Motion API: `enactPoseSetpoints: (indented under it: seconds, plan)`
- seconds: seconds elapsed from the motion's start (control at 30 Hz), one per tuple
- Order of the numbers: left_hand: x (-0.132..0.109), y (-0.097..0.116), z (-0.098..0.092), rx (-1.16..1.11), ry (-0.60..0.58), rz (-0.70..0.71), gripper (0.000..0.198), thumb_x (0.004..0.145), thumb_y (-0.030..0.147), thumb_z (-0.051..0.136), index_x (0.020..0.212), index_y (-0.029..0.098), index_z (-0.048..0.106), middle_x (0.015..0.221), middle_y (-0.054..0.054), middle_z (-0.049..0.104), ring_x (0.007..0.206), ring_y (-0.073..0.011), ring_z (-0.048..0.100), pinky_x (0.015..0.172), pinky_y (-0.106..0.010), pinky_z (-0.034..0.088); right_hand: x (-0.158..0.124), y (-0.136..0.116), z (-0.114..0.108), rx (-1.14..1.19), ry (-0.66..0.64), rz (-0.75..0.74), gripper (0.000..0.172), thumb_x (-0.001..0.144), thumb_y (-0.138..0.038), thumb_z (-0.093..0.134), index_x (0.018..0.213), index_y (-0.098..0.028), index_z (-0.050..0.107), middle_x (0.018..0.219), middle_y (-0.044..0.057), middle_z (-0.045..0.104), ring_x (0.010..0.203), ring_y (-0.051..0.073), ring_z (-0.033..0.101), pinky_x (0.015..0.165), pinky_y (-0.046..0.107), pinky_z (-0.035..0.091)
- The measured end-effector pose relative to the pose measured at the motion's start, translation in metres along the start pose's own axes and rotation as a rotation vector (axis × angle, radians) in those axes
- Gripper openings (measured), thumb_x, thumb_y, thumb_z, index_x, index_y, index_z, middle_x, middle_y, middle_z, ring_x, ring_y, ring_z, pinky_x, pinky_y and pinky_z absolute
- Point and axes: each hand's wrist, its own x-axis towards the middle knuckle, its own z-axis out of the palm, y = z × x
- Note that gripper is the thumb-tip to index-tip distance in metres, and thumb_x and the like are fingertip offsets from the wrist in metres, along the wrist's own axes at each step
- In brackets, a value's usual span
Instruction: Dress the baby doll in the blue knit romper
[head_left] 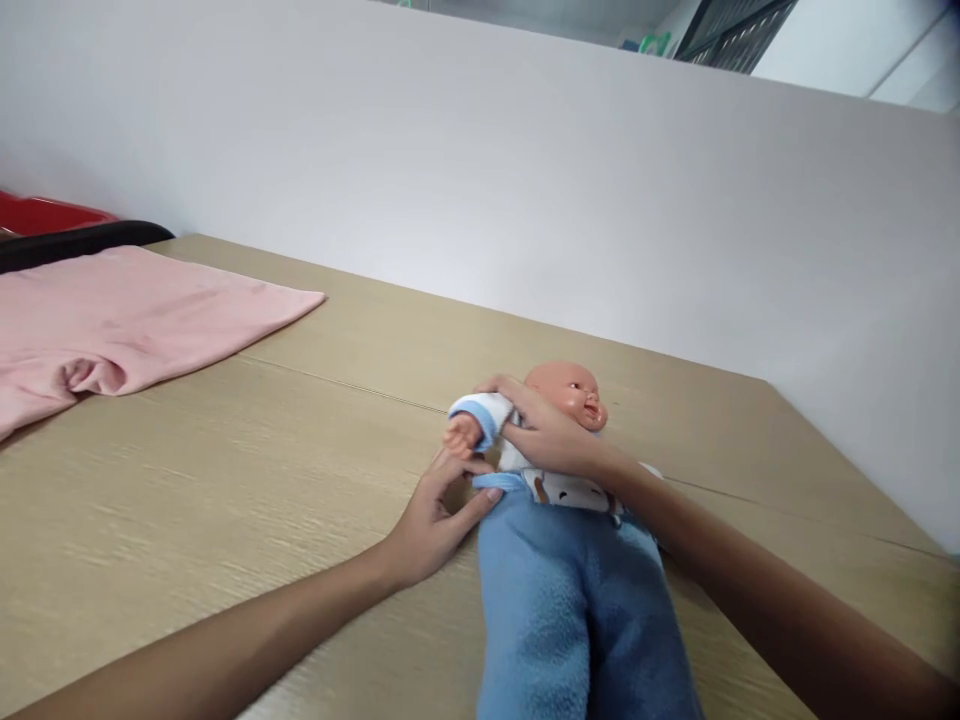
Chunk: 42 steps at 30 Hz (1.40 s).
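A baby doll (559, 385) lies on its back on the table, head away from me. It wears a white top (574, 492) with a printed pattern and blue cuffs, and fleecy blue trousers (540, 590). My left hand (435, 515) is at the doll's side, pinching the light blue hem (496, 482) of the top between thumb and fingers by the trouser waist. Reaching across the doll's chest, my right hand (544, 430) is closed around its sleeved arm near the white sleeve (487, 410). The doll's small hand (461, 435) sticks out of the cuff. My right forearm hides part of the torso.
On the left of the wooden table (300, 480) lies a pink cloth garment (157, 310), spread flat with one bunched fold. Behind it are a black-rimmed edge (90, 238) and a red container (52, 213). A pale partition wall (450, 170) stands along the far side.
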Motion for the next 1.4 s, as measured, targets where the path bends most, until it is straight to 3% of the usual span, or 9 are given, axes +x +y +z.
enactPoseSetpoints:
  seconds: [0.23, 0.33, 0.47, 0.53, 0.67, 0.83, 0.97, 1.13, 1.4]
  plan:
    - [-0.019, -0.007, -0.005, 0.111, 0.066, 0.416, 0.017, 0.102, 0.026, 0.069, 0.115, 0.037, 0.073, 0.125, -0.009, 0.059, 0.124, -0.0301, 0.057, 0.114, -0.053, 0.042, -0.028, -0.005, -0.008, -0.094, 0.016, -0.090, 0.047, 0.078, 0.000, 0.050, 0.114, -0.022, 0.070, 0.118, 0.008, 0.075, 0.114, 0.026, 0.067, 0.103, 0.041, 0.049]
    - [-0.013, -0.001, -0.003, -0.070, 0.099, 0.267, 0.007, 0.104, 0.034, 0.069, 0.108, 0.032, 0.073, 0.117, -0.008, 0.065, 0.117, -0.0289, 0.061, 0.109, -0.049, 0.047, -0.027, -0.015, -0.006, -0.226, -0.038, -0.097, 0.048, 0.081, 0.002, 0.053, 0.116, -0.022, 0.075, 0.119, 0.009, 0.078, 0.115, 0.027, 0.069, 0.105, 0.042, 0.048]
    - [0.009, 0.007, -0.002, -0.225, 0.228, -0.131, 0.030, 0.093, 0.053, 0.081, 0.095, 0.025, 0.072, 0.087, -0.002, 0.064, 0.086, -0.0211, 0.058, 0.083, -0.034, 0.049, -0.029, -0.020, -0.008, -0.254, -0.035, -0.081, 0.048, 0.088, -0.006, 0.057, 0.127, -0.024, 0.078, 0.132, 0.010, 0.078, 0.124, 0.028, 0.070, 0.109, 0.044, 0.049]
    - [0.019, 0.007, -0.005, -0.240, 0.219, -0.197, 0.035, 0.090, 0.056, 0.084, 0.091, 0.023, 0.071, 0.087, -0.001, 0.064, 0.088, -0.0202, 0.058, 0.084, -0.032, 0.048, -0.035, -0.024, -0.008, -0.233, 0.045, -0.005, 0.037, 0.096, -0.020, 0.058, 0.127, -0.024, 0.078, 0.135, 0.012, 0.077, 0.127, 0.030, 0.069, 0.110, 0.045, 0.050]
    - [0.026, -0.001, -0.010, -0.315, 0.136, -0.234, 0.033, 0.092, 0.054, 0.083, 0.100, 0.024, 0.072, 0.112, -0.003, 0.071, 0.110, -0.0205, 0.064, 0.099, -0.030, 0.050, -0.053, -0.039, -0.002, -0.204, 0.122, 0.232, 0.032, 0.100, -0.052, 0.064, 0.108, -0.026, 0.079, 0.105, 0.007, 0.082, 0.096, 0.030, 0.074, 0.085, 0.041, 0.052]
    - [0.036, -0.011, -0.012, -0.583, 0.138, -0.489, 0.051, 0.080, 0.050, 0.095, 0.110, 0.027, 0.061, 0.087, 0.005, 0.071, 0.073, -0.0130, 0.065, 0.071, -0.024, 0.052, -0.060, -0.036, 0.011, -0.046, 0.191, 0.274, 0.023, 0.102, -0.044, 0.057, 0.096, -0.024, 0.067, 0.089, 0.003, 0.074, 0.086, 0.024, 0.067, 0.081, 0.036, 0.047]
    - [0.057, -0.019, -0.011, -0.495, 0.072, -0.498, 0.053, 0.074, 0.053, 0.097, 0.104, 0.021, 0.068, 0.094, 0.000, 0.075, 0.078, -0.0143, 0.067, 0.074, -0.025, 0.053, -0.056, -0.020, 0.017, 0.225, 0.269, 0.320, 0.027, 0.103, -0.051, 0.054, 0.101, -0.024, 0.060, 0.089, 0.000, 0.068, 0.083, 0.020, 0.064, 0.076, 0.032, 0.048]
    - [0.074, -0.021, -0.017, -0.299, -0.036, -0.343, 0.046, 0.079, 0.055, 0.093, 0.096, 0.018, 0.074, 0.096, -0.001, 0.073, 0.088, -0.0149, 0.066, 0.080, -0.023, 0.052, -0.059, -0.013, 0.023, 0.096, 0.500, 0.299, 0.027, 0.104, -0.049, 0.051, 0.095, -0.025, 0.055, 0.091, 0.002, 0.067, 0.089, 0.022, 0.063, 0.085, 0.036, 0.047]
    - [0.099, -0.033, -0.011, -0.373, -0.176, -0.523, 0.047, 0.076, 0.050, 0.091, 0.099, 0.022, 0.062, 0.079, 0.004, 0.070, 0.067, -0.0129, 0.063, 0.064, -0.023, 0.052, -0.057, 0.013, 0.020, 0.388, 0.372, 0.374, 0.037, 0.092, -0.061, 0.062, 0.094, -0.025, 0.056, 0.085, 0.000, 0.067, 0.075, 0.018, 0.060, 0.069, 0.030, 0.047]
